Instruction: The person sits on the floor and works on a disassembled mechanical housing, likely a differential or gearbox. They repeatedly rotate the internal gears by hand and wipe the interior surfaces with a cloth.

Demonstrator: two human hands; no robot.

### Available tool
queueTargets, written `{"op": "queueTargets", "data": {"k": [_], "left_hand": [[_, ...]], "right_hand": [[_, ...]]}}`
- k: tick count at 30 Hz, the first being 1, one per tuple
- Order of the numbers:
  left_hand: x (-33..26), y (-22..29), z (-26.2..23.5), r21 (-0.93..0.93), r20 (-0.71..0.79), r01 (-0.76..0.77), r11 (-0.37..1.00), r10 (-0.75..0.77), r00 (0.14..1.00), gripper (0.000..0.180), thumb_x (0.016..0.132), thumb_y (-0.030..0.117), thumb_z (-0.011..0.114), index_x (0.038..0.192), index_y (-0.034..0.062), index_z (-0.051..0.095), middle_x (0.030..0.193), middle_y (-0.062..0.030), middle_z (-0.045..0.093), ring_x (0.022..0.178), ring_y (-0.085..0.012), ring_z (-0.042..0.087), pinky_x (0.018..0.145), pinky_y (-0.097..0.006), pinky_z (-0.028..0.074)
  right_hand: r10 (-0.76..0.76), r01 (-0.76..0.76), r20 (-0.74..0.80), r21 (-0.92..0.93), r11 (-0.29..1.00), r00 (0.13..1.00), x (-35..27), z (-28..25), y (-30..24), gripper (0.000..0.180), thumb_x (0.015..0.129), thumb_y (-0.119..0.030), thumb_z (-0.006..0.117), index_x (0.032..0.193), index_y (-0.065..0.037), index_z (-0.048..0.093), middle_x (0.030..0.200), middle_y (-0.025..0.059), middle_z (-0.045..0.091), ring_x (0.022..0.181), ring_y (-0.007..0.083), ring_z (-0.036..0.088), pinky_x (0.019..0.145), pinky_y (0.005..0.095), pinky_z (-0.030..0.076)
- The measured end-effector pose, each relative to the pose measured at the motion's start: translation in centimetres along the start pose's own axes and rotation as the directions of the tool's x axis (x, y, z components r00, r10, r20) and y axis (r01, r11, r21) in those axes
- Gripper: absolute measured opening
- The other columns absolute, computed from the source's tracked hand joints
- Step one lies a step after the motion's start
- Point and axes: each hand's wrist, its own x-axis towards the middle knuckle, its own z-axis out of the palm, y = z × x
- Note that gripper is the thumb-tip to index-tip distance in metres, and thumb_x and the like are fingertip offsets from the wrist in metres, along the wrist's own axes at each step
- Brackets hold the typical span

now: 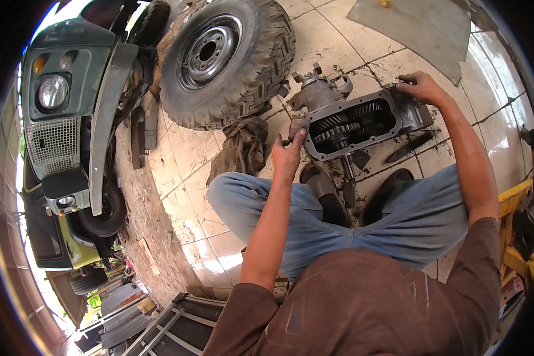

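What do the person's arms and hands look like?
Both the left hand and the right hand are bare, with no gloves. The fingers look a bit grimy. The forearms are bare too, with no watch showing. Brown short sleeves cover the upper arms.

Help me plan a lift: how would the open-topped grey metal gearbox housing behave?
The housing would likely feel rigid and heavy, given the toothed metal gears inside. It may balance unevenly, since a silver metal shaft juts past one side.
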Motion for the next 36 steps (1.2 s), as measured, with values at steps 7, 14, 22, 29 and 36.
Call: {"op": "queueTargets", "data": {"k": [7,14,22,29,36], "left_hand": [[-0.9,3.0,0.2,0.094,-0.043,-0.082,0.992,0.087,0.995,0.102,0.081,0.059,0.079,0.137,-0.0199,0.048,0.126,-0.0326,0.064,0.122,-0.0377,0.062,0.104,-0.041,0.047],[-2.7,1.1,0.8,0.010,-0.123,-0.113,0.994,0.113,0.986,0.110,0.081,0.061,0.077,0.134,-0.0290,0.043,0.116,-0.0417,0.064,0.113,-0.0433,0.066,0.095,-0.044,0.051],[-3.9,1.4,2.3,0.029,-0.063,-0.090,0.995,0.092,0.994,0.112,0.083,0.064,0.072,0.141,-0.0259,0.038,0.124,-0.0435,0.059,0.122,-0.0493,0.060,0.103,-0.045,0.047],[-0.6,1.5,2.6,0.024,-0.085,-0.077,0.997,0.079,0.993,0.114,0.085,0.065,0.071,0.145,-0.0245,0.034,0.136,-0.0439,0.051,0.132,-0.0464,0.053,0.108,-0.043,0.044],[-3.3,0.2,2.7,-0.055,-0.099,-0.073,0.996,0.067,0.993,0.112,0.085,0.065,0.071,0.145,-0.0234,0.035,0.128,-0.0403,0.058,0.128,-0.0440,0.057,0.106,-0.042,0.045]], "right_hand": [[0.038,-0.036,0.037,-0.040,0.999,0.999,-0.6,0.1,-1.9,0.059,0.089,-0.037,0.072,0.132,0.003,0.066,0.120,0.0254,0.072,0.107,0.0296,0.071,0.096,0.0372,0.053],[0.106,-0.107,0.047,0.022,0.994,0.993,-1.0,0.2,-2.3,0.066,0.086,-0.042,0.074,0.136,0.001,0.064,0.117,0.0225,0.073,0.092,0.0261,0.073,0.081,0.0369,0.058],[-0.045,0.042,-0.045,-0.067,0.997,0.998,-0.6,0.2,0.4,0.065,0.087,-0.041,0.074,0.137,0.000,0.063,0.123,0.0244,0.071,0.107,0.0310,0.071,0.091,0.0382,0.057],[0.019,-0.019,-0.013,-0.021,1.000,1.000,-1.6,0.2,-2.0,0.067,0.087,-0.043,0.074,0.137,0.000,0.063,0.125,0.0251,0.070,0.115,0.0333,0.069,0.098,0.0389,0.054],[0.038,-0.038,0.022,-0.031,0.999,0.999,-1.5,0.1,-2.4,0.067,0.086,-0.042,0.074,0.137,0.001,0.063,0.126,0.0257,0.069,0.114,0.0336,0.069,0.097,0.0385,0.054]]}}
